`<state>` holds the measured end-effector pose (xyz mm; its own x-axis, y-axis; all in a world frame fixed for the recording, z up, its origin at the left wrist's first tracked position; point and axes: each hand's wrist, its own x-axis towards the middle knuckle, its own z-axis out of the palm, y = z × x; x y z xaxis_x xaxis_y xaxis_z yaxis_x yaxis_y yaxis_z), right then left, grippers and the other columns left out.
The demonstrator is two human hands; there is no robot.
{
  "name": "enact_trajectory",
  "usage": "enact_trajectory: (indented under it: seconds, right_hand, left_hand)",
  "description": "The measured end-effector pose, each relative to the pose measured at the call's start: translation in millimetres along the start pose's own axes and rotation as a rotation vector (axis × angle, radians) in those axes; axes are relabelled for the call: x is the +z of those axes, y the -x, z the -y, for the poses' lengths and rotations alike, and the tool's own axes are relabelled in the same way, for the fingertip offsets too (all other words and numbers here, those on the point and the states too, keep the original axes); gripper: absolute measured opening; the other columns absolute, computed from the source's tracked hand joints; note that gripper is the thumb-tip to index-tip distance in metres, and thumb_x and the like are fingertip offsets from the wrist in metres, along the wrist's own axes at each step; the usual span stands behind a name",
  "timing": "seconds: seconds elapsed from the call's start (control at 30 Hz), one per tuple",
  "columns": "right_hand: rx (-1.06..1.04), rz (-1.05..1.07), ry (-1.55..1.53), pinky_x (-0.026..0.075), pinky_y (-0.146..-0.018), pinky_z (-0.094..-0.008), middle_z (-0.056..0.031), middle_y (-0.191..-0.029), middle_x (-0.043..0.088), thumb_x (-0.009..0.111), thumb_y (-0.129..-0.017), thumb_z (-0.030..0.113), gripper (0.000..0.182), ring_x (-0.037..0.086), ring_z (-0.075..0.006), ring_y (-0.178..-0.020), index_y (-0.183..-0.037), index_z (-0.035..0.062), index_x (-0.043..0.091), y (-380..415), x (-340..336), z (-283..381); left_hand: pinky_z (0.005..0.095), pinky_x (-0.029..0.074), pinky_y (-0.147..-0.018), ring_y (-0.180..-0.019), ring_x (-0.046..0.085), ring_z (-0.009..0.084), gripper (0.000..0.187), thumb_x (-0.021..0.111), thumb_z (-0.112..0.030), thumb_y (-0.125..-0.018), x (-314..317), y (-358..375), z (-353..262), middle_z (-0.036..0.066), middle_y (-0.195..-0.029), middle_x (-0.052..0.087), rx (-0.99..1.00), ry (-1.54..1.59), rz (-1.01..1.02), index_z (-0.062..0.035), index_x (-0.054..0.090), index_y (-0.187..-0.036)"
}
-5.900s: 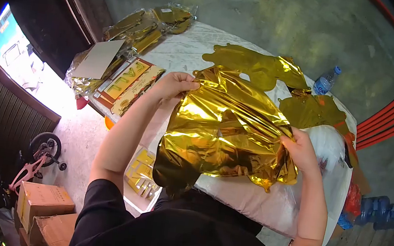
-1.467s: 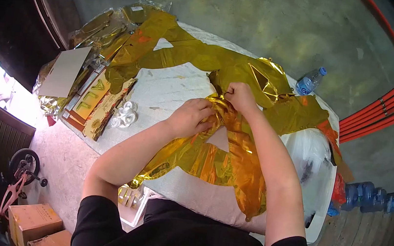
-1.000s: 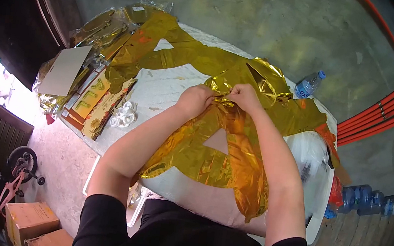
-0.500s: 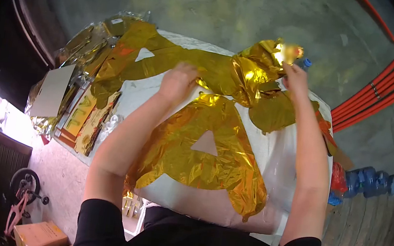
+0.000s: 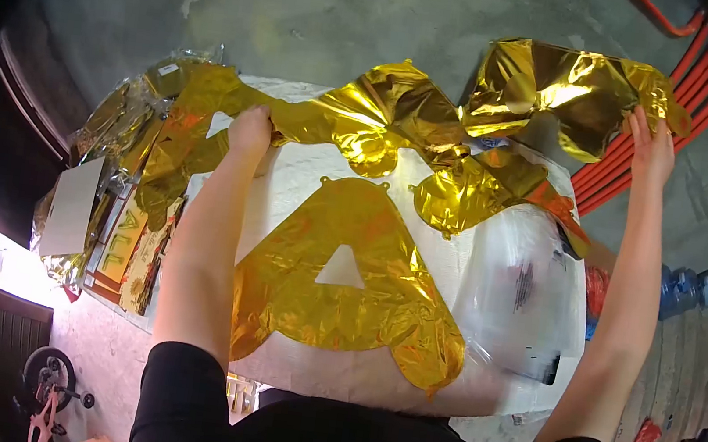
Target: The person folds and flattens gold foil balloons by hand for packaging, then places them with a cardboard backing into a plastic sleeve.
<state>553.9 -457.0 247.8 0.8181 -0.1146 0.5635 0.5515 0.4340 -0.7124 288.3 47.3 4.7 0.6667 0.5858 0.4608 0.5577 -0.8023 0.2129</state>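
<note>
A flat gold foil letter balloon shaped like an A (image 5: 343, 312) lies on the white-covered table (image 5: 291, 160) in front of me. Beyond it, a strip of gold foil balloons (image 5: 394, 107) runs across the far side. My left hand (image 5: 252, 131) is closed at the strip's near edge, pinching the foil at left. At the far right my right hand (image 5: 652, 152) grips the end of a crinkled foil balloon (image 5: 564, 97), stretched out in the air past the table's far edge. Another gold foil piece (image 5: 454, 200) lies beneath it on the table.
Clear plastic bags (image 5: 523, 286) lie on the table's right side. At left are a white card (image 5: 73, 209), a pack lettered ALL (image 5: 118, 236) and shiny wrapped packs (image 5: 115, 117). Orange pipes (image 5: 657, 126) run along the right; water bottles (image 5: 685, 293) stand near them.
My right hand has moved right and outward, spreading the bunched foil into the air. My left hand has shifted left along the strip. The A now lies flatter.
</note>
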Motion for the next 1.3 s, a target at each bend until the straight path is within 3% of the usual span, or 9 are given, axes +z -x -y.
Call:
enact_trajectory:
  seconds: [0.47, 0.57, 0.63, 0.7, 0.83, 0.97, 1.1, 1.17, 1.3]
  right_hand:
    - [-0.116, -0.126, -0.039, 0.05, -0.097, -0.0449, -0.0175, -0.122, 0.054, 0.046, -0.098, 0.01, 0.029, 0.054, -0.0337, -0.118, -0.121, -0.0081, 0.047, 7, 5, 24]
    - [-0.021, 0.277, 0.134, 0.051, -0.094, -0.0412, -0.0142, -0.119, 0.058, 0.051, -0.097, 0.012, 0.028, 0.055, -0.0317, -0.117, -0.118, -0.0058, 0.051, 46, 28, 21]
    - [-0.014, 0.448, 0.311, 0.051, -0.093, -0.0392, -0.0123, -0.118, 0.059, 0.051, -0.097, 0.013, 0.027, 0.057, -0.0291, -0.115, -0.116, -0.006, 0.054, 83, 49, 16]
    - [-0.081, 0.661, 0.392, 0.052, -0.092, -0.038, -0.0137, -0.119, 0.06, 0.048, -0.098, 0.012, 0.026, 0.058, -0.027, -0.113, -0.115, -0.0061, 0.057, 113, 58, 12]
    - [-0.092, 0.791, 0.332, 0.051, -0.091, -0.0356, -0.0148, -0.123, 0.059, 0.045, -0.099, 0.011, 0.027, 0.059, -0.0257, -0.112, -0.117, -0.0055, 0.058, 154, 86, 14]
    - [0.002, 0.913, 0.314, 0.048, -0.094, -0.0355, -0.0142, -0.125, 0.058, 0.044, -0.094, 0.001, 0.027, 0.057, -0.0255, -0.115, -0.116, -0.0055, 0.059, 202, 99, 22]
    - [-0.091, 1.28, 0.332, 0.041, -0.101, -0.0354, -0.0136, -0.129, 0.058, 0.048, -0.077, -0.009, 0.043, 0.05, -0.0259, -0.125, -0.116, 0.001, 0.063, 266, 95, 26]
    - [0.016, 1.358, 0.396, 0.046, -0.096, -0.0315, -0.0132, -0.129, 0.057, 0.053, -0.075, -0.007, 0.047, 0.055, -0.025, -0.12, -0.118, 0.008, 0.064, 302, 84, 24]
    - [-0.107, 1.423, 0.515, 0.053, -0.085, -0.0295, -0.0129, -0.128, 0.058, 0.059, -0.073, -0.004, 0.047, 0.063, -0.0234, -0.107, -0.117, 0.0116, 0.065, 351, 57, 15]
  left_hand:
    - [0.0445, 0.052, -0.078, -0.091, 0.064, 0.0351, 0.023, 0.057, -0.015, -0.081, -2, -1, -5, 0.019, -0.097, 0.067, -0.041, -0.065, 0.268, -0.009, 0.068, -0.1]
    - [0.0431, 0.051, -0.082, -0.096, 0.063, 0.0343, 0.034, 0.059, -0.016, -0.08, -15, 15, -21, 0.018, -0.104, 0.066, 0.057, -0.073, 0.252, -0.0102, 0.064, -0.112]
    - [0.0409, 0.049, -0.089, -0.104, 0.06, 0.0336, 0.041, 0.064, -0.02, -0.079, -25, 37, -31, 0.019, -0.111, 0.063, 0.392, 0.159, -0.044, -0.0103, 0.06, -0.119]
    - [0.0396, 0.045, -0.096, -0.113, 0.055, 0.0343, 0.04, 0.065, -0.025, -0.082, -70, 65, -53, 0.021, -0.12, 0.058, 0.414, 0.376, 0.511, -0.0073, 0.06, -0.118]
    - [0.0446, 0.035, -0.106, -0.128, 0.041, 0.0375, 0.047, 0.063, -0.031, -0.087, -71, 130, -37, 0.019, -0.139, 0.044, 0.785, 0.493, 0.643, -0.007, 0.054, -0.127]
    - [0.0531, 0.018, -0.112, -0.141, 0.02, 0.0322, 0.062, 0.057, -0.041, -0.09, -84, 181, -31, 0.015, -0.152, 0.025, 0.679, 0.265, 0.646, -0.0148, 0.037, -0.142]
    - [0.0525, 0.019, -0.113, -0.141, 0.02, 0.0319, 0.063, 0.054, -0.048, -0.089, -84, 198, -32, 0.014, -0.151, 0.026, 0.602, 0.196, 0.598, -0.0143, 0.038, -0.141]
    - [0.0544, 0.018, -0.112, -0.142, 0.019, 0.0318, 0.061, 0.057, -0.043, -0.088, -72, 189, -29, 0.012, -0.151, 0.027, 0.652, 0.133, 0.614, -0.013, 0.04, -0.138]
    - [0.0567, 0.018, -0.111, -0.142, 0.019, 0.0318, 0.064, 0.063, -0.034, -0.079, -62, 172, -21, 0.009, -0.148, 0.032, 0.612, 0.236, 0.621, -0.0131, 0.042, -0.137]
